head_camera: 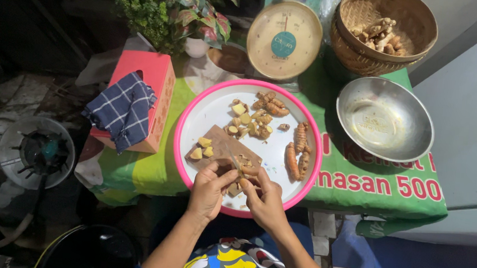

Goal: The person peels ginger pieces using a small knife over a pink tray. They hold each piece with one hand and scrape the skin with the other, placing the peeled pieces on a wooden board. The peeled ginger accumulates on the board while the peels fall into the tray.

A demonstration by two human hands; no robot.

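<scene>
Left hand (209, 190) curled around a small knife (235, 163), blade running up-left over the cutting board (223, 146). Right hand (265, 198) pinches a root piece (248, 170), long axis roughly left-right, just above both hands at the board's near end; fingers hide part of it, knife handle not visible. Cut yellow chunks (201, 148) on board's left. Board lies in pink-rimmed white tray (185, 118) with whole roots (297, 153) to the right. Beyond on the green-covered table (360, 188): steel bowl (384, 119), woven basket (382, 31), dial scale (284, 39), pink box (148, 80) with checked cloth (122, 109).
</scene>
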